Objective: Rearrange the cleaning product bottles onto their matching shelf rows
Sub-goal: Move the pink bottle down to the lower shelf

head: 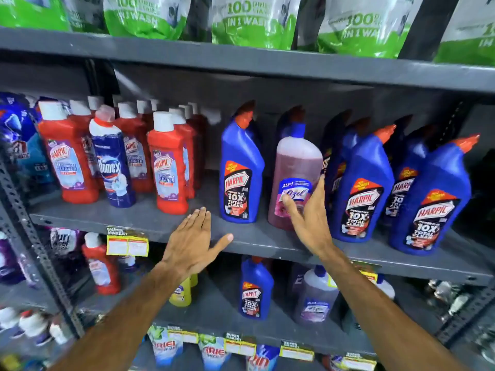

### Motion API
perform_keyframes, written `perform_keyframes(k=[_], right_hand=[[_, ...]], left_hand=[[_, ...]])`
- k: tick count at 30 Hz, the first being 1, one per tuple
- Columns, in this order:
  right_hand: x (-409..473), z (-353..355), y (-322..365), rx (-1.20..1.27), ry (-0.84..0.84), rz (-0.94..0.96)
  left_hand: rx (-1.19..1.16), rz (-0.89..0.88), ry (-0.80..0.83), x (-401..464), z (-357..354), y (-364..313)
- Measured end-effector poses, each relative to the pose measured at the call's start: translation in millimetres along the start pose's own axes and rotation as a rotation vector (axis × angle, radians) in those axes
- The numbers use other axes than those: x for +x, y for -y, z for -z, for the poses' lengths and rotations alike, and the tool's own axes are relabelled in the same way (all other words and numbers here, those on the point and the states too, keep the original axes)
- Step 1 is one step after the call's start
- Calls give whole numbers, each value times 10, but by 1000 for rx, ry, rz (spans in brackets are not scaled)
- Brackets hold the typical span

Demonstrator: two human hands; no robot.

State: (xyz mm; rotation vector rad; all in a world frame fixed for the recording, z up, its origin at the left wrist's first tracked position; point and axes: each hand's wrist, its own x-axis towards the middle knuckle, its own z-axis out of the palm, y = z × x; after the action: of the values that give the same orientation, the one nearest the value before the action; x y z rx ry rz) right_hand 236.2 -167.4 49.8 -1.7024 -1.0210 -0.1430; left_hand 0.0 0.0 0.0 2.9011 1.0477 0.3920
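A pink Lizol bottle [294, 172] stands on the middle shelf [150, 223] among blue Harpic bottles [241, 170]. My right hand [310, 218] wraps around its lower label, thumb on the front and fingers along its right side. My left hand [195, 242] hovers flat with spread fingers over the shelf's front edge, holding nothing. To the left stand several red Harpic bottles [168, 162] with a dark blue Domex bottle [113, 162] between them. More blue Harpic bottles [428, 199] fill the right side.
Green-and-white detergent pouches [254, 20] line the top shelf. On the lower shelf stand a red bottle [101, 266], a yellow bottle [182, 293], a blue Harpic [255, 287] and a clear purple-label bottle [316, 295]. Yellow price tags [127, 246] hang on shelf edges.
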Motion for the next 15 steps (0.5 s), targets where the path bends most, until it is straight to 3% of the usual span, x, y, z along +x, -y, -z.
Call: perform_keyframes(k=[3, 15], right_hand=[[80, 4, -109, 143, 9, -75], [257, 66, -239, 273, -7, -269]], left_hand=[[13, 4, -7, 10, -13, 12], [14, 14, 31, 24, -22, 16]])
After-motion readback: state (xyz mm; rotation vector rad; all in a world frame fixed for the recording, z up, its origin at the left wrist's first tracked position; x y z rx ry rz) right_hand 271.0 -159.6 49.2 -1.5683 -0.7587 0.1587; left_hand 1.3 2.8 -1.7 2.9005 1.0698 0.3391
